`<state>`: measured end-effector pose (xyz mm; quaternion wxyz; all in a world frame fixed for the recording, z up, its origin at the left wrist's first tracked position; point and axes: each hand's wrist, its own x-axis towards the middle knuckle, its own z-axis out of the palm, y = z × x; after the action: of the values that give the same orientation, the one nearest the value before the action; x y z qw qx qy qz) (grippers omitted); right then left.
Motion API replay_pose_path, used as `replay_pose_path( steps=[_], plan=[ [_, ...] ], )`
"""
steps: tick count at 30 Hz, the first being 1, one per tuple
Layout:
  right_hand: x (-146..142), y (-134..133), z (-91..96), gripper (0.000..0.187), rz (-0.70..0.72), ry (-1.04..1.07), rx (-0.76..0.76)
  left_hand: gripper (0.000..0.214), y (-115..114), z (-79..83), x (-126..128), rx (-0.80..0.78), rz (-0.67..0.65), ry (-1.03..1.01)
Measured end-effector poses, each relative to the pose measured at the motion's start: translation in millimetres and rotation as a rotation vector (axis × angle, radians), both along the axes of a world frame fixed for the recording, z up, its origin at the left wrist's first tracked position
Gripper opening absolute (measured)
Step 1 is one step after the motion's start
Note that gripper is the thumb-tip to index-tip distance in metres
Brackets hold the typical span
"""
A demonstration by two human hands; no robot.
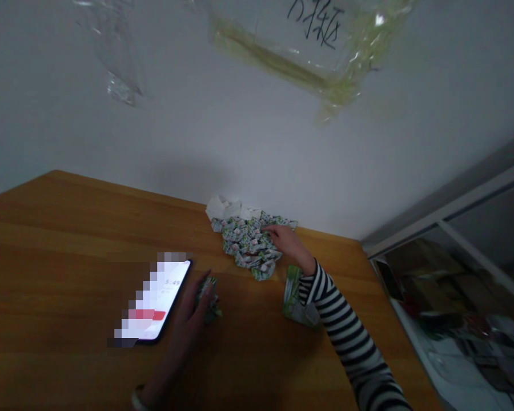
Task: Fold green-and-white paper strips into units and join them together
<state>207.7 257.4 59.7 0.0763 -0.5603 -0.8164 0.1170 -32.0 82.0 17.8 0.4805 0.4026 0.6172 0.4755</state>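
My left hand [192,305] is low over the table, its thumb and fingers around a small crumpled green-and-white printed packet [213,305]. Farther forward, my right hand [286,241] reaches over a heap of small green-and-white printed packets [248,242]. Its index finger is stretched out onto the heap, and I see nothing held in it; the other fingers are partly hidden. A larger green-and-white printed pack [292,294] lies beneath my right wrist, partly covered by the striped sleeve.
A lit phone [167,302] lies on the wooden table [89,228], left of my left hand. White crumpled paper [223,206] sits behind the heap, against the wall [261,142]. At the right stands a white-framed cabinet [411,245] with assorted things inside.
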Motion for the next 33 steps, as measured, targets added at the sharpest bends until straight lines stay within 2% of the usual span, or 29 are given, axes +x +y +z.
replay_pose_path(
  steps=[7, 12, 17, 25, 33],
  plan=[
    [33.5, 4.3, 7.3, 0.035, -0.114, -0.019, 0.057, 0.053, -0.6, 0.4, 0.1, 0.012, 0.013, 0.005],
    [61.4, 7.6, 2.0, 0.035, -0.231, -0.043, 0.142, 0.052, 0.3, 0.5, 0.4, 0.017, 0.018, -0.002],
    [77.8, 18.6, -5.1, 0.036, -0.244, -0.064, 0.205, 0.054, 1.1, 0.4, -0.6, 0.031, 0.016, 0.024],
    [77.6, 47.5, -10.8, 0.029, -0.198, -0.141, 0.152, 0.058, 0.9, -6.9, -4.9, -0.039, -0.026, 0.021],
    [65.2, 63.1, -2.5, 0.027, -0.216, -0.314, 0.071, 0.059, 3.3, -11.4, -5.9, -0.039, -0.036, 0.027]
  ],
)
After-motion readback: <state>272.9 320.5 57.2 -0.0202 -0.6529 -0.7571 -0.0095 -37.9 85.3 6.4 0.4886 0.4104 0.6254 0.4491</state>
